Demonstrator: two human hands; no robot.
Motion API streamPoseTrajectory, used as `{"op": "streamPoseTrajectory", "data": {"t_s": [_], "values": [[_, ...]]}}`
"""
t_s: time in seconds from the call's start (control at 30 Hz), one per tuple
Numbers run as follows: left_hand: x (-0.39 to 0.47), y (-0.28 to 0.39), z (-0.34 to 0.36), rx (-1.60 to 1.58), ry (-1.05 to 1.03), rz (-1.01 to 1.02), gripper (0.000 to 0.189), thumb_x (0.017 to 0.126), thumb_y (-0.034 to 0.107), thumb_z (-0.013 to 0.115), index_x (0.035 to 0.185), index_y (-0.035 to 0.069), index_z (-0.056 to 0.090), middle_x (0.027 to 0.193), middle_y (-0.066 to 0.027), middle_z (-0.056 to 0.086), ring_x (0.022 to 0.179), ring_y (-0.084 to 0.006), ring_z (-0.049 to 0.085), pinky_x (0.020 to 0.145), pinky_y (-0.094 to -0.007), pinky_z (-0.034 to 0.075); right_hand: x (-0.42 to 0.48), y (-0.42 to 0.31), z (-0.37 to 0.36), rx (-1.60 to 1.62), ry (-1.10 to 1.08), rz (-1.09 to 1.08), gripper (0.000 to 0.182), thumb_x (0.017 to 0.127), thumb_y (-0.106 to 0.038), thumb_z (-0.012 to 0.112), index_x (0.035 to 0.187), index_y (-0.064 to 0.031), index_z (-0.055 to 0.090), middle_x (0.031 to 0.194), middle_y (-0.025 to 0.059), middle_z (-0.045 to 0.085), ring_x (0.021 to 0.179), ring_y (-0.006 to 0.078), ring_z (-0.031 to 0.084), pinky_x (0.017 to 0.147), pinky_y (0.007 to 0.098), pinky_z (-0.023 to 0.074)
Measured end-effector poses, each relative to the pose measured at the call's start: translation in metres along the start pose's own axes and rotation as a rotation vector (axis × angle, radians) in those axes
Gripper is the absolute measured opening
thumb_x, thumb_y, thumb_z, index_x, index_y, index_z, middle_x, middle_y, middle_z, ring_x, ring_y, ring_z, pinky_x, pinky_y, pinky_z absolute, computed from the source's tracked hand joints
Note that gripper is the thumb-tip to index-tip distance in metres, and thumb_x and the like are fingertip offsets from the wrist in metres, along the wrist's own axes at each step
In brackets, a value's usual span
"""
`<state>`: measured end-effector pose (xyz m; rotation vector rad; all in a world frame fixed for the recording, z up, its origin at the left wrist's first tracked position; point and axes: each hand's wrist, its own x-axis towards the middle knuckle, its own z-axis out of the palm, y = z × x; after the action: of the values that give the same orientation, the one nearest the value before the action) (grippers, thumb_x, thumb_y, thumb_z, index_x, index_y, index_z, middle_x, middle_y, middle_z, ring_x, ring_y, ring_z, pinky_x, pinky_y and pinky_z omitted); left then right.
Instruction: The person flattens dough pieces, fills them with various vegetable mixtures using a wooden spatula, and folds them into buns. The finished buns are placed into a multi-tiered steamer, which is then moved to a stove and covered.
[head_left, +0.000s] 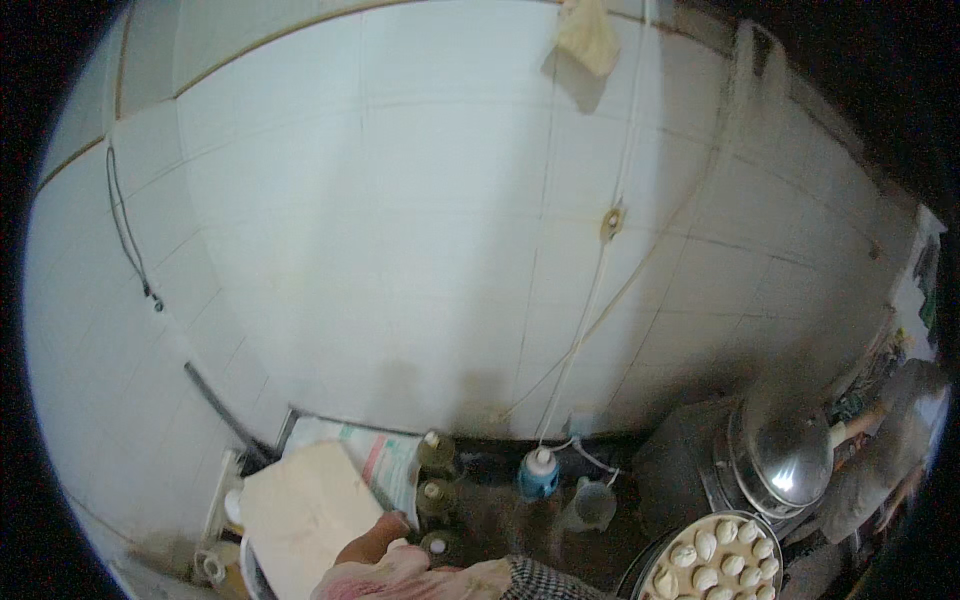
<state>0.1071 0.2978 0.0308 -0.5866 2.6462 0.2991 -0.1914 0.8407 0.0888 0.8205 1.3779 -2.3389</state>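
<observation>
At the bottom, a hand, seemingly my left hand (373, 538), is at the lower right edge of a pale flat board or sheet (307, 510). Its fingers are too blurred to show whether they grip the edge. A pink-and-white sleeve or cloth (397, 574) lies just below this hand. From the right comes a checked sleeve (547, 579), and I cannot make out a right hand at its end. The pale board covers part of a round basin (255, 574) and a white printed sack (390, 457).
Several bottles (435, 499) stand beside the sack. Farther right are a blue container (538, 474) and a clear plastic jug (592, 504). A round tray (778, 559) holds several dumplings, near a steel-lidded pot (787, 457). Another person (877, 465) reaches towards the lid.
</observation>
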Motion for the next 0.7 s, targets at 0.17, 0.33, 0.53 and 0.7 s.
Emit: {"op": "streamPoseTrajectory", "data": {"t_s": [0.17,0.33,0.53,0.7], "values": [[0.121,0.01,-0.147,-0.518,0.711,0.037,0.045,0.076,0.035,0.061,0.111,0.009,0.056,0.096,-0.0192,0.063,0.09,-0.0364,0.06,0.077,-0.0416,0.048,-0.012,-0.023,0.019,-0.009,0.06,-0.108,0.053,0.091,-0.044,0.031,0.126,-0.0063,0.044,0.123,0.0082,0.047,0.106,0.0249,0.046,0.085,0.0417,0.0402],[0.189,0.116,-0.444,-1.322,0.824,0.368,0.039,0.084,0.027,0.061,0.118,0.008,0.055,0.095,-0.0004,0.06,0.084,-0.0088,0.054,0.072,-0.0252,0.045,-0.018,-0.024,0.022,0.044,0.095,-0.132,0.052,0.091,-0.044,0.031,0.125,-0.0066,0.045,0.12,0.0082,0.048,0.103,0.025,0.047,0.083,0.0416,0.0411],[0.133,0.267,-0.652,-1.505,0.807,0.926,0.042,0.084,0.031,0.059,0.12,0.01,0.054,0.116,-0.0039,0.056,0.106,-0.0183,0.049,0.088,-0.033,0.041,-0.019,-0.031,0.01,0.109,0.149,-0.184,0.051,0.091,-0.043,0.031,0.123,-0.007,0.046,0.117,0.0081,0.05,0.101,0.025,0.048,0.08,0.0415,0.0421],[0.134,0.351,-0.723,-1.8,0.837,0.927,0.058,0.086,0.037,0.057,0.134,0.011,0.039,0.132,-0.0074,0.044,0.119,-0.0227,0.04,0.095,-0.0378,0.039,-0.018,-0.042,-0.023,0.186,0.218,-0.219,0.05,0.091,-0.043,0.031,0.122,-0.0073,0.047,0.115,0.0081,0.051,0.098,0.025,0.049,0.078,0.0414,0.043]]}}
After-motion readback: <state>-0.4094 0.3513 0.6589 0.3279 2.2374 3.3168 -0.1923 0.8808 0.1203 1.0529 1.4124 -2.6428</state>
